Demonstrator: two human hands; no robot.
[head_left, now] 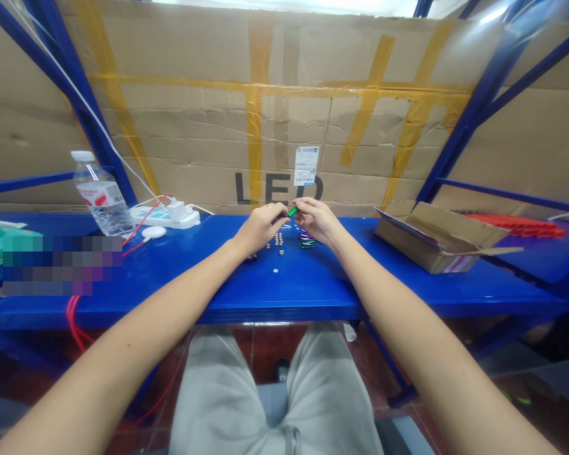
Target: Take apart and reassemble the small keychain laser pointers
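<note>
A small, shiny green piece (293, 212) is held up just above the far part of the blue table, between the fingertips of both hands. My left hand (264, 225) pinches its near left end. On its other end, the fingers of my right hand (317, 218) are closed. What kind of piece it is cannot be made out. Below the hands lie several small metallic parts (279, 239) in short rows, partly hidden by my left hand. A stack of shiny purple and green pieces (306, 239) lies under my right hand. Closer to me is a small whitish disc (275, 271).
An open cardboard box (422, 243) stands on the right of the blue table (284, 294), with red material (516, 224) behind it. At left are a water bottle (102, 196), a white power strip (171, 217) and red cables (76, 319). A large taped carton (208, 145) rises behind.
</note>
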